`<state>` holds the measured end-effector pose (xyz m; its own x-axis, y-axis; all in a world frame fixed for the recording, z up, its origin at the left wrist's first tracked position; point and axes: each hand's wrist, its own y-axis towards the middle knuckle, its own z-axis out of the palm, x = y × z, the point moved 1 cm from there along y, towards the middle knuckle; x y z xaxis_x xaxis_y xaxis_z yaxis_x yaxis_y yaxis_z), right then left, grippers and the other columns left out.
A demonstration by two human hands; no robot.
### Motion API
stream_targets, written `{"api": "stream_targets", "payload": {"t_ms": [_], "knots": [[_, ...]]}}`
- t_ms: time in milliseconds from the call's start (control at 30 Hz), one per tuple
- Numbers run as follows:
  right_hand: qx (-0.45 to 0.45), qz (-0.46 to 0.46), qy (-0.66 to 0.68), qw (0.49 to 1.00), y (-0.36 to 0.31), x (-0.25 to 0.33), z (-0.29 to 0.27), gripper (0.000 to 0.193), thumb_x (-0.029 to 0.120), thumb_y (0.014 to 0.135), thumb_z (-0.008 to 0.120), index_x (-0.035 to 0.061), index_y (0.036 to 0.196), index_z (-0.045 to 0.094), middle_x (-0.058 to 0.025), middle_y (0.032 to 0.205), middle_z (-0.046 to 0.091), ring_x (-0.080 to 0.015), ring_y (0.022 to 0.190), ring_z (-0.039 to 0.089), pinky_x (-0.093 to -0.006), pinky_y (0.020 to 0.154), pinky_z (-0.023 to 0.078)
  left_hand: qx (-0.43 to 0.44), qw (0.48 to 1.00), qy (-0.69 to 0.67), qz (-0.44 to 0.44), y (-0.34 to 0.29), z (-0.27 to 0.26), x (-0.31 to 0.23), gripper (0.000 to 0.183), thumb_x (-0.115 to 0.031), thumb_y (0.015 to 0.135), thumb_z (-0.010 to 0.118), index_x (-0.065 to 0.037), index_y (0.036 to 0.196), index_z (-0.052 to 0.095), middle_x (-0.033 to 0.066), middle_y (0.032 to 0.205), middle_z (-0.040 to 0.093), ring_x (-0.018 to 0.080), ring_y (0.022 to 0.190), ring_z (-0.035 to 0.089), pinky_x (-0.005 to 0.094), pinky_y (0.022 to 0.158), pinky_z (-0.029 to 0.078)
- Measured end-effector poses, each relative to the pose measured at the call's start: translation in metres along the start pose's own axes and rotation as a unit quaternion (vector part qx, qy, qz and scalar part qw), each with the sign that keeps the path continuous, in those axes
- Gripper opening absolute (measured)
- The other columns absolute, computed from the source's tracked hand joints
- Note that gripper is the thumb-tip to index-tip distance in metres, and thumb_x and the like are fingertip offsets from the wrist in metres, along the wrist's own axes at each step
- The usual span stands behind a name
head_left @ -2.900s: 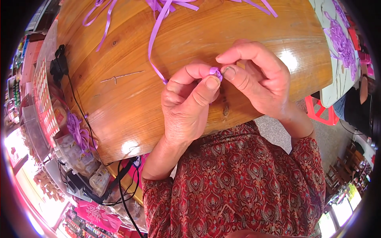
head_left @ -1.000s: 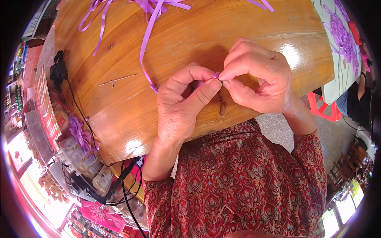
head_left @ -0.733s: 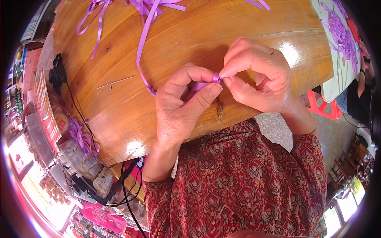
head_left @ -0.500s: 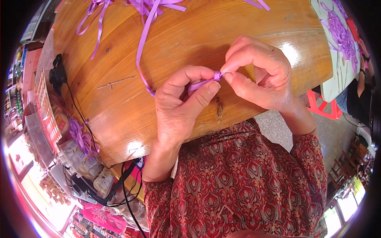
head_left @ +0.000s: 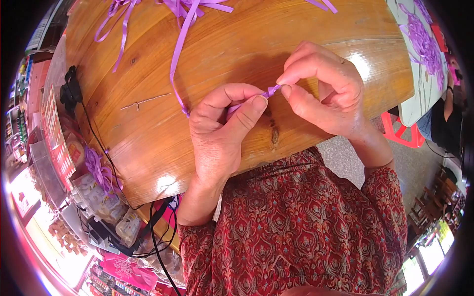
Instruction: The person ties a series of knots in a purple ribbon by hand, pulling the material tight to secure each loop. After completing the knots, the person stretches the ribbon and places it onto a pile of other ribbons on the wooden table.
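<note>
Polished wood makes up the tabletop point(head_left: 316, 34) in the head view, its curved near edge lying just in front of the patterned garment point(head_left: 296, 222). A short, twisted piece of purple ribbon point(head_left: 271, 92) is held above the wood, between the two hands. By the left hand point(head_left: 219, 128) it is pinched between thumb and forefinger; by the right hand point(head_left: 326, 91) its end appears to be nipped between thumb and forefinger tips, almost hidden. Its long axis is tilted, rising slightly from the left fingers to the right, so neither hand is clearly nearer; only a small gap is left between them.

Just left of the left hand, a long purple strand point(head_left: 178, 54) is seen running down from the loose ribbons point(head_left: 180, 9) at the far side; whether it is joined to the pinched piece cannot be told. Further left, a thin twisted wire point(head_left: 146, 101) is laid. Wood grain is exposed beyond both hands and toward the right edge, past which a red stool point(head_left: 401, 132) is placed.
</note>
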<state>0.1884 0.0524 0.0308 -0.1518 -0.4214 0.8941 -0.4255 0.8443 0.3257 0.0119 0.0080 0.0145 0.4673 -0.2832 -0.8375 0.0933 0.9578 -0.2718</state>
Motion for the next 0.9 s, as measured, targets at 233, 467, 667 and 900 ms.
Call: {"api": "stream_targets", "payload": {"t_ms": [233, 467, 667, 900], "knots": [[-0.009, -0.002, -0.027, 1.000, 0.002, -0.001, -0.001, 0.017, -0.009, 0.073, 0.059, -0.0011, 0.088, 0.060, -0.0108, 0.084, 0.058, -0.0180, 0.076, 0.055, -0.0269, 0.067, 0.043, -0.008, 1.000, -0.005, 0.009, 0.000, -0.002, 0.001, 0.011, 0.004, 0.081, 0.065, -0.001, 0.091, 0.064, -0.0016, 0.084, 0.061, 0.0035, 0.074, 0.053, 0.0168, 0.068, 0.043], [0.021, -0.193, -0.187, 0.963, 0.006, 0.010, 0.002, 0.036, 0.004, 0.068, 0.073, 0.0015, 0.103, 0.065, -0.0123, 0.097, 0.062, -0.0233, 0.082, 0.057, -0.0315, 0.071, 0.045, -0.016, 1.000, -0.024, 0.000, 0.000, 0.002, 0.001, 0.010, 0.002, 0.083, 0.063, -0.001, 0.093, 0.063, 0.0004, 0.087, 0.063, 0.0045, 0.077, 0.055, 0.0175, 0.070, 0.045], [0.054, -0.223, -0.271, 0.935, 0.000, 0.007, 0.000, 0.038, 0.012, 0.059, 0.072, 0.0003, 0.096, 0.068, -0.0061, 0.079, 0.058, -0.0211, 0.072, 0.052, -0.0328, 0.062, 0.040, 0.011, 0.998, 0.049, 0.030, -0.003, 0.001, 0.004, 0.008, 0.001, 0.084, 0.062, 0.000, 0.092, 0.063, -0.0002, 0.084, 0.062, 0.0029, 0.074, 0.054, 0.0153, 0.066, 0.044], [0.047, -0.246, -0.320, 0.914, -0.008, 0.001, -0.011, 0.027, 0.011, 0.058, 0.071, -0.0001, 0.082, 0.067, -0.0054, 0.073, 0.056, -0.0213, 0.068, 0.049, -0.0343, 0.059, 0.038, 0.011, 0.975, 0.195, 0.109, -0.004, -0.003, 0.008, 0.006, 0.004, 0.080, 0.065, -0.002, 0.083, 0.064, -0.0040, 0.072, 0.055, 0.0015, 0.062, 0.044, 0.0158, 0.054, 0.035]]}}
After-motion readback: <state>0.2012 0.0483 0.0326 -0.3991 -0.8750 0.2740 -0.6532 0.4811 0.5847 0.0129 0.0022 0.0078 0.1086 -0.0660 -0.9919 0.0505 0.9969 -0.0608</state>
